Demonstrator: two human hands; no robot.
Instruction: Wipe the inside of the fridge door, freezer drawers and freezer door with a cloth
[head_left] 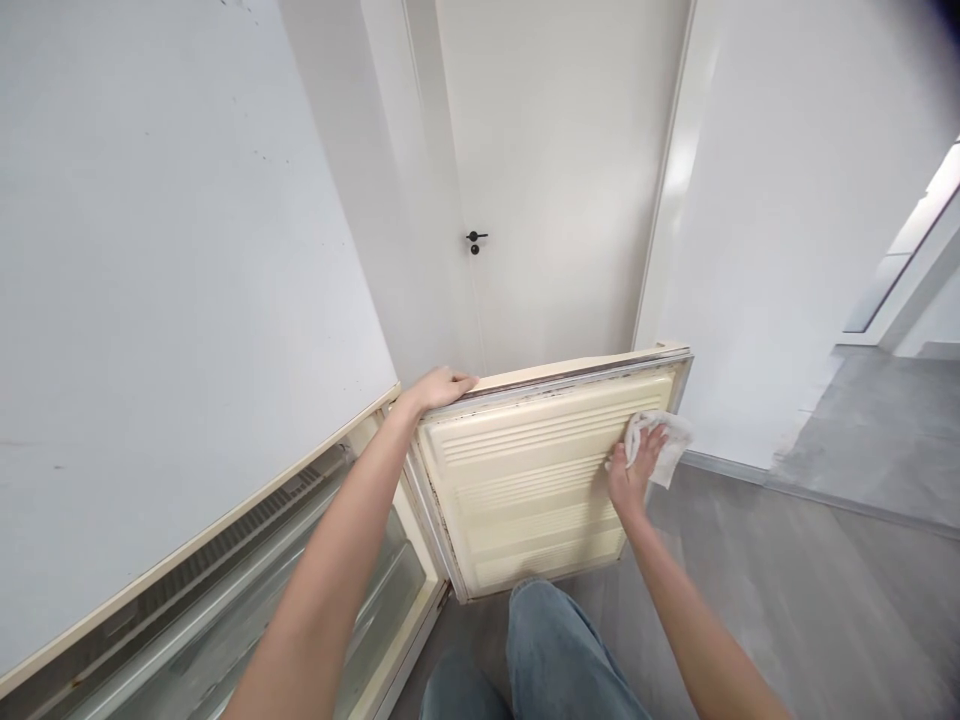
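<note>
A small cream fridge door (525,480) stands swung open in front of me, its ribbed inner face toward me and dark grime along the seal. My left hand (442,387) is closed over the door's top edge near the hinge side. My right hand (636,465) presses a white cloth (664,440) against the inner panel near the door's outer edge, fingers curled on the cloth.
The open fridge cabinet (225,600) lies at lower left with a clear shelf and vent grille. A white room door with a black handle (475,239) is behind. My knee in jeans (555,650) is below the door. Grey floor (787,600) stretches right.
</note>
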